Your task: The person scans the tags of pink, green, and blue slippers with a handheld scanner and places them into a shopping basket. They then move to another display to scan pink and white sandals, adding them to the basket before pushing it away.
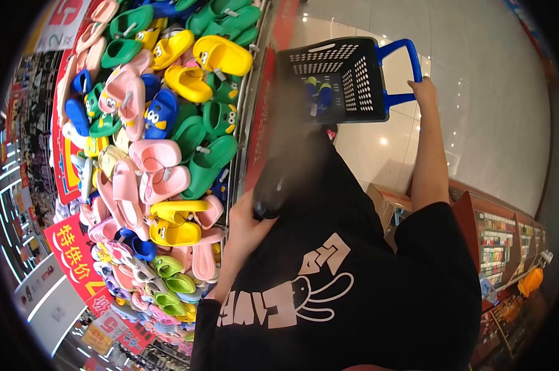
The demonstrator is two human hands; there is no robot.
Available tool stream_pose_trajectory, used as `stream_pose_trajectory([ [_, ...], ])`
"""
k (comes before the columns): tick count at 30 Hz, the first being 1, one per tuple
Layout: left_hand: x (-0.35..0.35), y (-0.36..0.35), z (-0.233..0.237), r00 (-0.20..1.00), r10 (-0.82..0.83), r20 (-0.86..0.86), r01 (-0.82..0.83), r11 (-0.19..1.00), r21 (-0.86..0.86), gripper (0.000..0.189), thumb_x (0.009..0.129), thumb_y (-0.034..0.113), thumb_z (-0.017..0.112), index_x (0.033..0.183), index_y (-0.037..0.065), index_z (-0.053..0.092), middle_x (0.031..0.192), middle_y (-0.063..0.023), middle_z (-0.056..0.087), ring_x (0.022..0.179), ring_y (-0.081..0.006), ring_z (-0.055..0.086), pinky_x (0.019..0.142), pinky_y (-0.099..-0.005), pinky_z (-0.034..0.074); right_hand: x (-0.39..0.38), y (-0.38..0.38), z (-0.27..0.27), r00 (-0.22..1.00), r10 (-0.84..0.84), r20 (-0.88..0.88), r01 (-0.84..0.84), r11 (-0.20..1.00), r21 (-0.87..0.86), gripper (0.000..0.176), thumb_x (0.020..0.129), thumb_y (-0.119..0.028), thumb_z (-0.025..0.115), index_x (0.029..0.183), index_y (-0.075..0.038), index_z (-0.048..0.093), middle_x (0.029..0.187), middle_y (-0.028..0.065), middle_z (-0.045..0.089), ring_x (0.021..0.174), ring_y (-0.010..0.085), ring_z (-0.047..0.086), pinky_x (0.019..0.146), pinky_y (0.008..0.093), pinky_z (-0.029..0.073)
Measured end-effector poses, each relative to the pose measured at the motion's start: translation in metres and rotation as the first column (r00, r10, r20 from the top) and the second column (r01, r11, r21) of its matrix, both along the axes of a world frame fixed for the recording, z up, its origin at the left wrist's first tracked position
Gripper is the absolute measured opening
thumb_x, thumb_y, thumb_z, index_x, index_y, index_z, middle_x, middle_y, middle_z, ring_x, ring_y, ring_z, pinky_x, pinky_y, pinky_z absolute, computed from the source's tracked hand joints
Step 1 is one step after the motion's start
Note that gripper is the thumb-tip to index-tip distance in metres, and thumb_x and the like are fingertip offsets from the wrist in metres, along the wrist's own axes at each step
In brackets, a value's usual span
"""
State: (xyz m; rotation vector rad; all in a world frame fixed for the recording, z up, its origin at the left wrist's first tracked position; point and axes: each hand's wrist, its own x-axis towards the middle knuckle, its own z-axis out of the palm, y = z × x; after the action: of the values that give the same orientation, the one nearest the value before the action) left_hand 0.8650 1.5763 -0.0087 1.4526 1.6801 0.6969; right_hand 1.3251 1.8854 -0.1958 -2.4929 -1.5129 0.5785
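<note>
My right hand [424, 93] is closed round the blue handle of a black shopping basket [365, 77], which hangs tilted over the floor. Inside the basket lies a pair of blue slippers [324, 96] with yellow-green parts. Low by the rack, my left hand [249, 227] grips a smooth, dark, rounded object [269, 193]; its upper part is smeared, and I cannot tell what it is. Close beside that hand are yellow slippers [179, 234] and pink slippers [160, 167] on the display.
A rack piled with green slippers [210, 166] and other colours runs along my left. Red price signs [75, 256] stick out at its outer side. Pale glossy floor tiles [471, 80] lie to the right. Behind me on the right stand shelves [499, 241] of goods.
</note>
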Motion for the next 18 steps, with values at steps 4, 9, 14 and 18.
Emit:
stream_pose_trajectory([
  [4,0.019,0.024,-0.004,0.999,-0.028,-0.016,0.026,0.994,-0.102,0.053,0.068,0.009,0.078,0.117,0.001,0.058,0.094,-0.0191,0.064,0.081,-0.0365,0.064,0.071,-0.0382,0.051,-0.003,0.003,-0.029,0.993,-0.11,0.042,0.107,0.992,0.07,0.053,0.073,-0.036,0.075,0.103,0.005,0.062,0.093,0.0237,0.069,0.089,0.0375,0.068,0.079,0.0408,0.052],
  [9,0.045,0.06,-0.001,0.996,-0.059,-0.068,0.051,0.993,-0.111,0.049,0.07,0.01,0.078,0.113,0.0,0.06,0.097,-0.0182,0.065,0.086,-0.0321,0.065,0.076,-0.0362,0.051,0.036,-0.005,-0.069,0.702,-0.212,-0.68,0.241,0.969,-0.053,0.035,0.079,-0.027,0.073,0.094,0.004,0.068,0.063,0.0092,0.06,0.055,0.0191,0.056,0.059,0.0322,0.047],
  [14,0.072,0.097,0.009,0.991,-0.111,-0.079,0.107,0.993,-0.057,0.049,0.071,0.009,0.078,0.115,-0.001,0.059,0.103,-0.0177,0.066,0.088,-0.0285,0.066,0.079,-0.0344,0.051,0.029,-0.038,-0.08,0.428,-0.344,-0.836,0.436,0.888,-0.142,0.024,0.084,-0.021,0.074,0.089,0.001,0.067,0.053,-0.0001,0.045,0.043,0.0118,0.039,0.048,0.0267,0.037],
  [18,0.092,0.123,0.006,0.991,-0.106,-0.084,0.104,0.994,-0.032,0.058,0.067,0.01,0.077,0.12,-0.001,0.057,0.101,-0.0197,0.065,0.09,-0.0317,0.065,0.078,-0.0369,0.051,0.019,-0.08,-0.072,0.335,-0.307,-0.891,0.513,0.852,-0.1,0.022,0.086,-0.02,0.073,0.084,-0.002,0.062,0.054,-0.0008,0.046,0.044,0.0111,0.041,0.049,0.0254,0.037],
])
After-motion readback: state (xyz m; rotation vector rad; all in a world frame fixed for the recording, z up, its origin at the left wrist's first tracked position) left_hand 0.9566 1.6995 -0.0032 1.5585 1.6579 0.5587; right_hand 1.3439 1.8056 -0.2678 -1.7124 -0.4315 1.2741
